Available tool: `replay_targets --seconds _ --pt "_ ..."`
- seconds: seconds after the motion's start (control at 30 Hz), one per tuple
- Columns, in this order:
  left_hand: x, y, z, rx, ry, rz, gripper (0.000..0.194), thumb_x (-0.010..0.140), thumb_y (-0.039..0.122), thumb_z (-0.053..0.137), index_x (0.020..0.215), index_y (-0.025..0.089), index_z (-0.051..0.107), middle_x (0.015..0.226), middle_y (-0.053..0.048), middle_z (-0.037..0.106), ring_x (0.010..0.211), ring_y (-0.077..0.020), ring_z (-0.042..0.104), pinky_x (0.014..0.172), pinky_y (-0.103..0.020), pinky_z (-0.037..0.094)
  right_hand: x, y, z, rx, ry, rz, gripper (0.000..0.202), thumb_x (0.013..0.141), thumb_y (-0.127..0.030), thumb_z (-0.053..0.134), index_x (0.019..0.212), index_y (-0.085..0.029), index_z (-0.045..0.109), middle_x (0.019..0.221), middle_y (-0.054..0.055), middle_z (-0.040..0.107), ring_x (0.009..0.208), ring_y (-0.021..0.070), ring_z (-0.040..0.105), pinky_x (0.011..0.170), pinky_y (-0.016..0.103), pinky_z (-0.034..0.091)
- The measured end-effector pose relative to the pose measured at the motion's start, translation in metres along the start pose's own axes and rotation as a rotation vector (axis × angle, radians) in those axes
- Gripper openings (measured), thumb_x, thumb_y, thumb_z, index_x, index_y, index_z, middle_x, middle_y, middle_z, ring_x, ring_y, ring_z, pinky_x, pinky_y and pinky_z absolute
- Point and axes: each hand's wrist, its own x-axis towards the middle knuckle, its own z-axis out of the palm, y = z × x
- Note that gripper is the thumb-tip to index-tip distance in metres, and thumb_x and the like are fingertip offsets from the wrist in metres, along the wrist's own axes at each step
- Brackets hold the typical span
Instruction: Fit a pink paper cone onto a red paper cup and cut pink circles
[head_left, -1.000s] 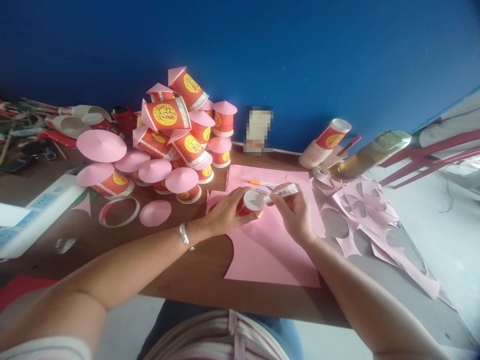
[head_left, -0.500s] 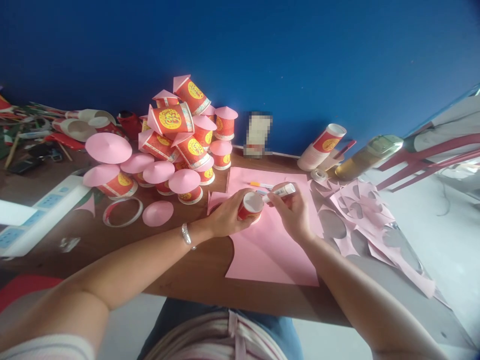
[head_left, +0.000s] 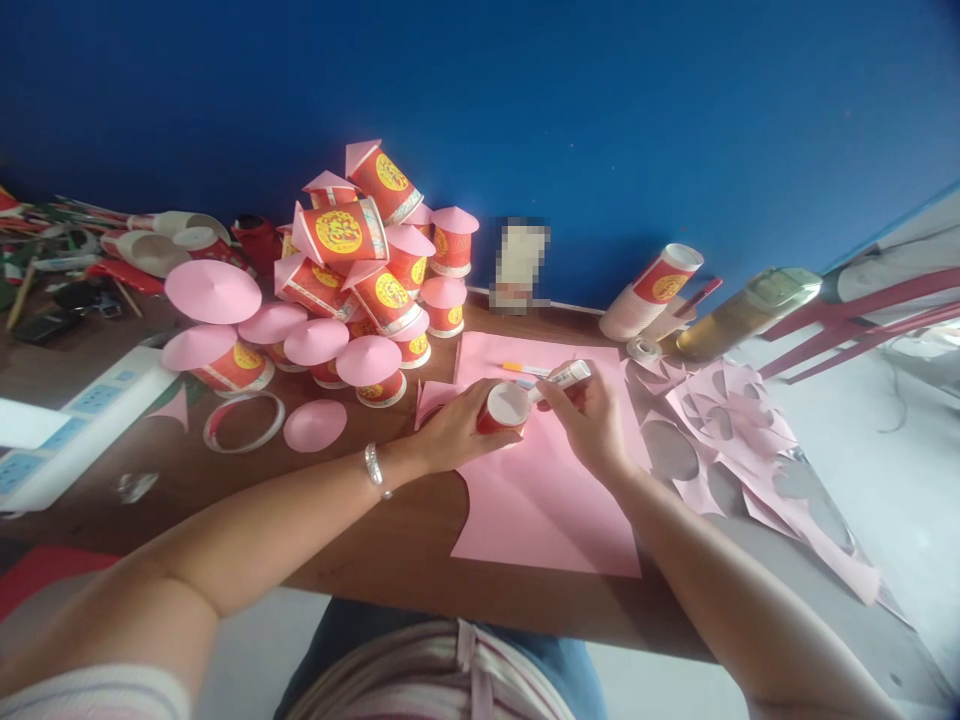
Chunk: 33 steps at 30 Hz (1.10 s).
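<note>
- Behind the bench (head_left: 390, 560): a blue wall (head_left: 600, 120) fills the upper part of the view.
- Bench: the brown surface extends below the wall and carries the paper items.
- Heap of capped cups (head_left: 339, 233): red cups with yellow emblems and pink paper cones are piled at the left rear, some upright, some tilted.
- Pink sheet (head_left: 547, 510): it lies flat at the centre, its left edge cut in a curve.
- Pink scraps (head_left: 697, 492): they overlap to the right of the sheet and show round cut-outs.
- Power strip (head_left: 97, 400): this white unit lies at the left.
- Bottle (head_left: 739, 312): it is located behind the scraps, near the stacked cups (head_left: 637, 300).
- Left hand (head_left: 457, 430): it is wrapped around the left side of the red cup (head_left: 504, 408).
- Right hand (head_left: 596, 425): it pinches the white tube (head_left: 570, 375) between thumb and fingers.
- Red cup: it is held over the sheet, pale round end up.
- White tube: it is tilted, its lower end at the cup's right rim; contact cannot be confirmed.
- Marker (head_left: 521, 369): this orange-and-white item lies on the sheet, beyond the cup.
</note>
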Motion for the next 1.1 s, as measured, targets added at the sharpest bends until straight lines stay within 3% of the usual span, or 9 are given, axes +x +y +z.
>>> replay_targets --seconds 0.13,0.37,0.5,0.8,1.0,1.1 --pt "0.001 0.0 0.0 -0.029 -0.013 0.035 0.049 0.089 0.039 0.075 0.132 0.023 0.058 0.136 -0.007 0.067 0.124 -0.0251 0.065 0.106 -0.039 0.051 0.002 0.001 0.0 -0.015 -0.007 0.003 0.04 0.083 -0.057 0.076 0.083 -0.024 0.054 0.068 0.001 0.07 0.063 0.0206 0.072 0.058 0.031 0.056" --pt "-0.002 -0.006 0.0 0.074 -0.006 -0.076 0.059 0.085 0.055 0.076 0.13 0.021 0.057 0.129 -0.01 0.069 0.116 -0.0298 0.067 0.095 -0.041 0.055 0.009 -0.023 -0.003 -0.168 -0.07 -0.087 0.034 0.086 -0.052 0.074 0.08 -0.024 0.055 0.07 0.001 0.07 0.062 0.0173 0.066 0.056 0.028 0.052" --pt "-0.002 -0.008 0.0 0.083 -0.018 -0.076 0.059 0.086 0.056 0.075 0.128 0.02 0.057 0.129 -0.011 0.068 0.116 -0.0299 0.067 0.095 -0.041 0.055 0.014 -0.024 0.0 -0.243 -0.074 -0.162 0.033 0.086 -0.049 0.073 0.078 -0.024 0.052 0.067 -0.001 0.067 0.057 0.0151 0.059 0.056 0.028 0.049" --pt "-0.002 -0.009 0.001 0.085 -0.016 -0.067 0.059 0.088 0.056 0.073 0.132 0.021 0.056 0.131 -0.01 0.068 0.117 -0.029 0.067 0.096 -0.042 0.056 0.019 -0.021 -0.001 -0.256 -0.09 -0.122 0.03 0.088 -0.044 0.07 0.077 -0.025 0.05 0.066 -0.001 0.067 0.057 0.0154 0.059 0.056 0.029 0.047" --pt "-0.001 -0.005 0.0 0.027 -0.013 0.04 0.056 0.091 0.044 0.072 0.14 0.025 0.054 0.143 -0.007 0.064 0.132 -0.0261 0.062 0.11 -0.039 0.05 0.023 -0.011 0.001 -0.221 -0.054 -0.078 0.029 0.085 -0.04 0.072 0.075 -0.025 0.05 0.065 -0.001 0.067 0.057 0.0162 0.06 0.057 0.03 0.047" --pt "-0.002 -0.006 0.0 0.048 -0.008 -0.001 0.057 0.09 0.048 0.072 0.138 0.024 0.054 0.139 -0.007 0.066 0.126 -0.0271 0.065 0.105 -0.04 0.053 0.023 -0.016 -0.001 -0.194 -0.054 -0.043 0.03 0.085 -0.043 0.073 0.076 -0.025 0.051 0.067 0.0 0.068 0.06 0.0177 0.063 0.057 0.031 0.048"
